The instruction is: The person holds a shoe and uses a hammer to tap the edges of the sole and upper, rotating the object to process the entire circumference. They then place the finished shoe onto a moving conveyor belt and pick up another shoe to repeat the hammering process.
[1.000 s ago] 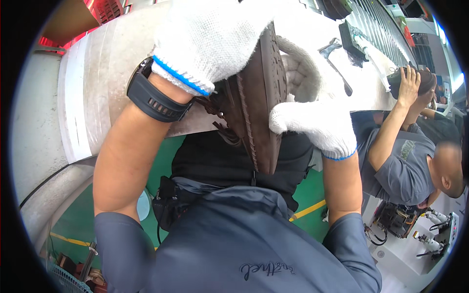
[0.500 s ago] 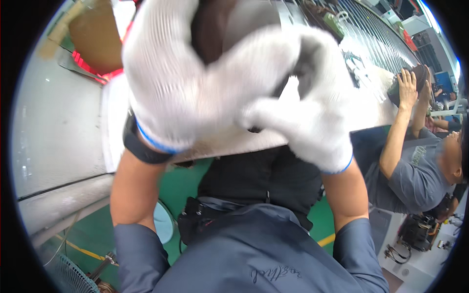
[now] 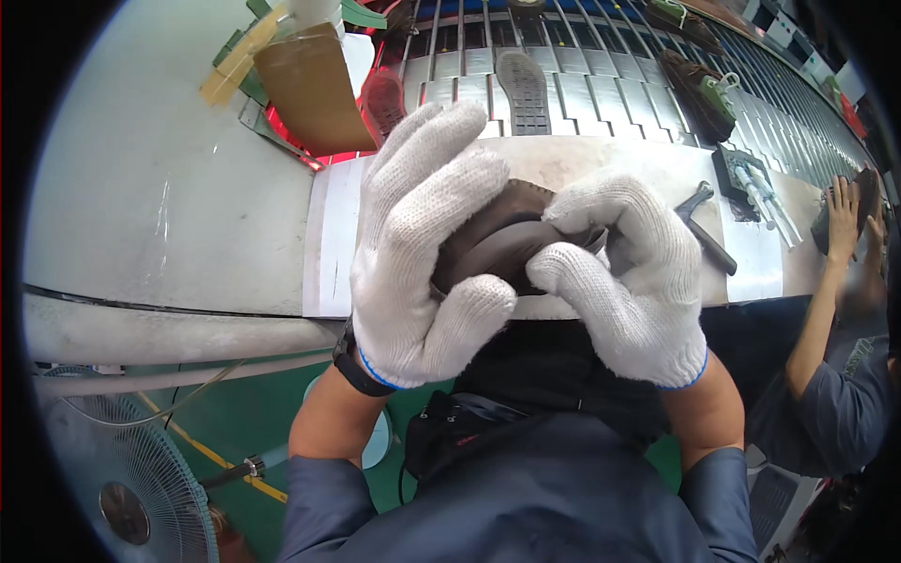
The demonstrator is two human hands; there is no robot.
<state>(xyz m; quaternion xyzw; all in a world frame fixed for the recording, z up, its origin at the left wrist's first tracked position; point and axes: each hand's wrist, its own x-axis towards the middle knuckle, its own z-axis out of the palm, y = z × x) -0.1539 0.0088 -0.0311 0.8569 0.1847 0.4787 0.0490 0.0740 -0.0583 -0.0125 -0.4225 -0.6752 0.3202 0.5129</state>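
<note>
Both gloved hands clasp a dark brown shoe [image 3: 497,246] above the near edge of the counter [image 3: 188,206].

The left hand [image 3: 427,249] has its grip wrapped round the shoe's left side; the right hand [image 3: 624,277] pinches its right end. The shoe's long axis runs roughly left to right; toe direction cannot be told. A hammer [image 3: 706,225] lies just right; bare counter spreads left, the conveyor [image 3: 601,84] behind.

Knit white cloth gloves on left hand [image 3: 422,253] and right hand [image 3: 624,281]; matt brown leather shoe [image 3: 497,239]; ribbed metal conveyor [image 3: 601,75]; scuffed matt bench [image 3: 169,197].
</note>
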